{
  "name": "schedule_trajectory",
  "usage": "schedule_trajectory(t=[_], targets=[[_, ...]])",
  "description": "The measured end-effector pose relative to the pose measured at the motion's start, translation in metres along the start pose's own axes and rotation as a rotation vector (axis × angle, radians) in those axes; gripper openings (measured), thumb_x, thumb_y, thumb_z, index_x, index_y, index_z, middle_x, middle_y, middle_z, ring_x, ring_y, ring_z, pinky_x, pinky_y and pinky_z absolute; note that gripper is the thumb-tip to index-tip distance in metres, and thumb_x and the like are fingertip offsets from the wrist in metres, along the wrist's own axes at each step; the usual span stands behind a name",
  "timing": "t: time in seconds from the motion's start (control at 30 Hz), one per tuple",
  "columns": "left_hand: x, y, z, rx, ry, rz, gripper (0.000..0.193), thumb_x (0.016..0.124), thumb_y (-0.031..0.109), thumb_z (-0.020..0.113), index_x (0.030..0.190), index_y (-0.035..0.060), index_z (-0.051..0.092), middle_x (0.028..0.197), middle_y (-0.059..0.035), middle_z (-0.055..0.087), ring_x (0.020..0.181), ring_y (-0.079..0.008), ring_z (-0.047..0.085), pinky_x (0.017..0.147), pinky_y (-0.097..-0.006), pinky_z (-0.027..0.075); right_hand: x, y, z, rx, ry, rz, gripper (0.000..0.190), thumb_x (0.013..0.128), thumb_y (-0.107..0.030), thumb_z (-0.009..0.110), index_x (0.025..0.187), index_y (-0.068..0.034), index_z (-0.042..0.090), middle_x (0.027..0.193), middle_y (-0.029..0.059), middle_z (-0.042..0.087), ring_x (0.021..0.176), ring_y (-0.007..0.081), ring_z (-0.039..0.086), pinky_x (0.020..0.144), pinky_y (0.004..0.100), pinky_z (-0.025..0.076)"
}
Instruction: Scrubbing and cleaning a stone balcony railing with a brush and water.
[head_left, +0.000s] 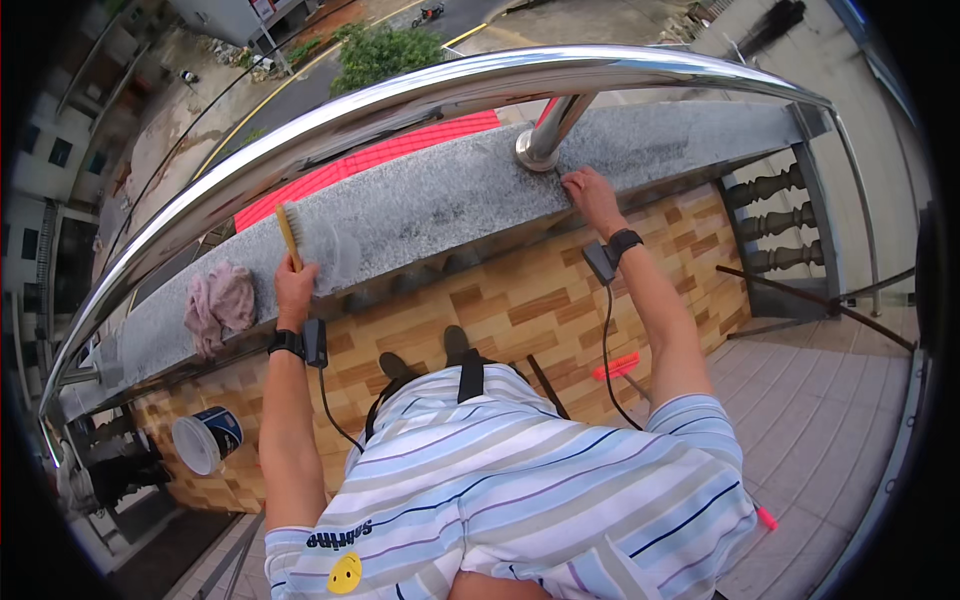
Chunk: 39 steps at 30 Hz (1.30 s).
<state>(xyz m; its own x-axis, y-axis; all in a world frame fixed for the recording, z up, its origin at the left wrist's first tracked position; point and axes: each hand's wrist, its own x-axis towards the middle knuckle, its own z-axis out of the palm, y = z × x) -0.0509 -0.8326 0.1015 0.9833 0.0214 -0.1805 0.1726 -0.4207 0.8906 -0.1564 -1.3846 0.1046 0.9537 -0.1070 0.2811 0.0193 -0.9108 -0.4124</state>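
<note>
My left hand (294, 289) grips the wooden handle of a bristle brush (288, 234), holding it upright over the left part of a speckled grey stone ledge (420, 195). Just right of the brush is what looks like a clear plastic container (341, 251); its outline is faint. A crumpled pinkish cloth (220, 301) lies to the left, drooping over the ledge's near edge. My right hand (591, 196) has its fingertips pinched together at the ledge, beside the round base flange (537, 154) of a steel post. Whether a small thing sits between those fingertips is unclear.
A polished steel handrail (360, 105) curves above the ledge, with a drop to the street beyond. A white bucket (196, 447) stands on the wood-patterned tiles at left. Behind my right arm lies a red broom (618, 366). Cables hang from both wrist devices.
</note>
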Motion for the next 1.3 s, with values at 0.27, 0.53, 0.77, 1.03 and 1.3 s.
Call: schedule_trajectory(t=[0.27,0.53,0.77,1.03,1.3], targets=[[-0.007,0.008,-0.002,0.136,0.032,0.051,0.017,0.071,0.012,0.065,0.075,0.0057,0.049,0.063,0.0012,0.046,0.058,-0.0103,0.044,0.055,-0.0287,0.041,-0.005,0.0,0.006,0.001,-0.032,0.087,0.011,0.081,-0.017,0.061,0.085,-0.008,0.066,0.085,0.0134,0.062,0.082,0.0343,0.06,0.073,0.0421,0.049],[-0.003,0.005,0.004,0.078,0.018,0.051,0.016,0.072,0.011,0.065,0.075,0.008,0.049,0.063,0.0032,0.045,0.053,-0.0073,0.043,0.049,-0.026,0.038,0.038,-0.004,0.012,-0.082,0.007,0.289,0.015,0.082,-0.021,0.062,0.087,-0.008,0.067,0.088,0.0162,0.065,0.085,0.0343,0.062,0.074,0.0437,0.05],[-0.008,0.009,0.001,0.128,0.051,0.055,0.016,0.072,0.01,0.064,0.075,0.0084,0.049,0.062,0.0034,0.045,0.054,-0.0069,0.042,0.049,-0.0253,0.037,0.014,-0.012,0.006,0.009,-0.151,0.451,0.021,0.078,-0.026,0.067,0.084,-0.007,0.069,0.081,0.0152,0.067,0.082,0.0337,0.064,0.075,0.0416,0.051],[-0.007,0.01,0.003,0.094,0.04,0.05,0.017,0.071,0.013,0.064,0.08,0.0042,0.053,0.064,0.0005,0.046,0.059,-0.0104,0.045,0.055,-0.0285,0.041,0.03,-0.001,0.018,-0.009,0.044,0.432,0.018,0.077,-0.024,0.066,0.081,-0.006,0.068,0.078,0.0141,0.067,0.08,0.0326,0.065,0.073,0.0415,0.051],[-0.009,0.009,0.002,0.095,0.036,0.055,0.016,0.072,0.01,0.064,0.075,0.0088,0.048,0.063,0.0041,0.044,0.055,-0.0069,0.043,0.05,-0.0245,0.037,-0.01,0.007,-0.003,0.1,-0.142,0.427,0.016,0.075,-0.021,0.067,0.08,-0.006,0.067,0.076,0.0132,0.067,0.077,0.0307,0.065,0.071,0.0398,0.051]])
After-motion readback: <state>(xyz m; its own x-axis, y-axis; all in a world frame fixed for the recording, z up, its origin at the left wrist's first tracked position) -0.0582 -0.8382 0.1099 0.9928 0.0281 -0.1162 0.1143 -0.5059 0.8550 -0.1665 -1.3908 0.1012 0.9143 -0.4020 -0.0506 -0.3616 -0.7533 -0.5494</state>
